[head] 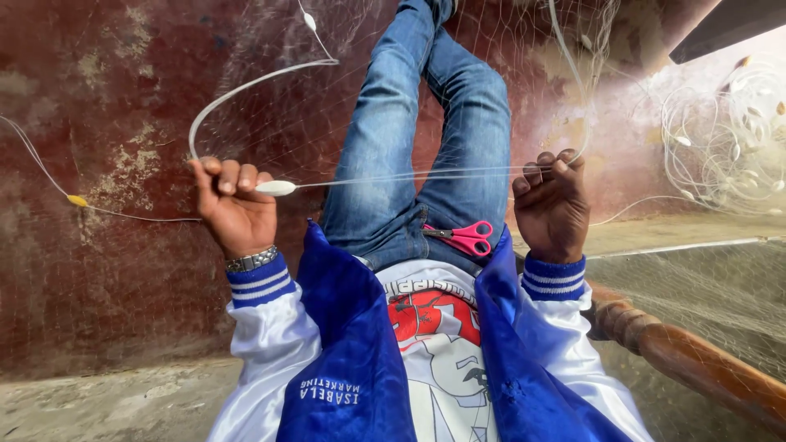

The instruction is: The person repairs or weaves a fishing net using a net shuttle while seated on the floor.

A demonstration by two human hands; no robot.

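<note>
The left hand (235, 205) and right hand (553, 205) are both curling closed around a white line (393, 178), stretching it level between them, its white float (276, 187) probably touching the left fingers.

One pair of scissors (463, 237), two hands (236, 205).

Lap in blue jeans (385, 147) w/ pink scissors (465, 237) laid on it; red floor (98, 270) draped w/ fine netting (278, 139).

We see pink scissors (467, 237) on blue jeans (426, 139), a blue-and-white jacket (344, 360) with striped cuffs, and a dark red floor (106, 106).
</note>
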